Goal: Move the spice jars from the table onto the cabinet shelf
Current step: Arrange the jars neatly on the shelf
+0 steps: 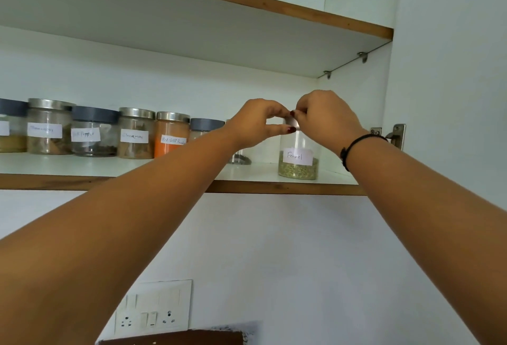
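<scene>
Forearms nearest, stretched upward; left hand (258,122) and right hand (326,119) both curled, fingertips pinching the lid of the fennel jar (299,162), standing at the right end of the cabinet shelf (274,188). Keep it upright, label forward, release gently (glass, likely). Legible: "Fennel"; "Cinnamon" on the cinnamon jar (135,136); "Red chilli" on the chilli jar (171,136); "Pepper" on the pepper jar (93,133).

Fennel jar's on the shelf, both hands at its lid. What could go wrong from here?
1. The fennel jar stands very close to the front edge of the shelf. A sideways tug as the left hand and right hand let go of its top could tip it off.
2. The left forearm crosses in front of a half-hidden jar. Withdrawing low might knock it.
</scene>
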